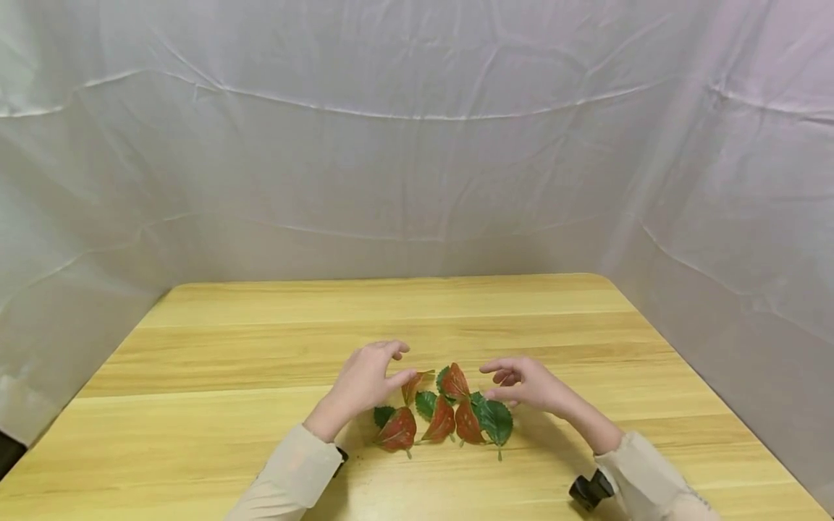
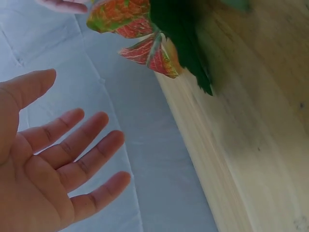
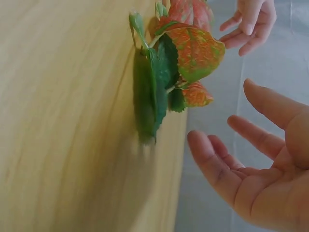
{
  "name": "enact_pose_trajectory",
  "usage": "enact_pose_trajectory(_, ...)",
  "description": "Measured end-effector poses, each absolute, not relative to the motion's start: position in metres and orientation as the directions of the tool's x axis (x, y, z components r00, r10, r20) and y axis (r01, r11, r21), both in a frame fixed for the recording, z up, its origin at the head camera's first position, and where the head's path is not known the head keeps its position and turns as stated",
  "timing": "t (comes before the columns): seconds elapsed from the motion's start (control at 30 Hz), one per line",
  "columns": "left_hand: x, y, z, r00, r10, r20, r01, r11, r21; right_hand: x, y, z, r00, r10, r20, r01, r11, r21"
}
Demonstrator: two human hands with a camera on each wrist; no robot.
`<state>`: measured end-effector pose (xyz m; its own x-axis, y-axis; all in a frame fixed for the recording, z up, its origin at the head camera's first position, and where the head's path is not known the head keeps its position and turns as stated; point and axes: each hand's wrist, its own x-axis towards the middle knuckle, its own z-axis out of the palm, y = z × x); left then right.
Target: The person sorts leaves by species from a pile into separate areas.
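A loose group of artificial leaves lies on the wooden table between my hands, several of them red, such as the red leaf (image 1: 397, 431), and others dark green, such as the green leaf (image 1: 495, 420). Just left of the group hovers my left hand (image 1: 366, 378), fingers apart and slightly bent, holding nothing. My right hand (image 1: 529, 386) is at the right side, its palm facing the leaves and its fingers loosely bent. In the right wrist view a red-green leaf (image 3: 195, 52) stands up from the table, apart from the right fingertips (image 3: 198, 140). The left palm shows bare in the left wrist view.
The wooden table (image 1: 228, 340) has a pale grain and rounded far corners. Wrinkled whitish cloth (image 1: 417, 174) hangs behind it and along both sides. A black wrist camera (image 1: 591, 490) is strapped at the right sleeve.
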<state>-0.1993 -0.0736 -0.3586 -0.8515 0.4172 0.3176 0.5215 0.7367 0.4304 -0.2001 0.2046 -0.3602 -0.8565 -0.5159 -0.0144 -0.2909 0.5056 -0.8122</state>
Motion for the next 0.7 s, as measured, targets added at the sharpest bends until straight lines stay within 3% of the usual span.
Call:
enact_pose_trajectory(0.23,-0.201,-0.074,-0.356,-0.848,0.451,0.276,0.526,0.661,0.535,-0.204,0.208,-0.364,-0.853,-0.516,-0.072,-0.2,0.451,-0.87)
enact_pose_trajectory(0.7,-0.21,-0.073,-0.355,-0.825,0.514,0.235,0.536,0.577,0.616,-0.217,0.217,-0.378,-0.808,-0.569,-0.151,-0.165,0.466,-0.869)
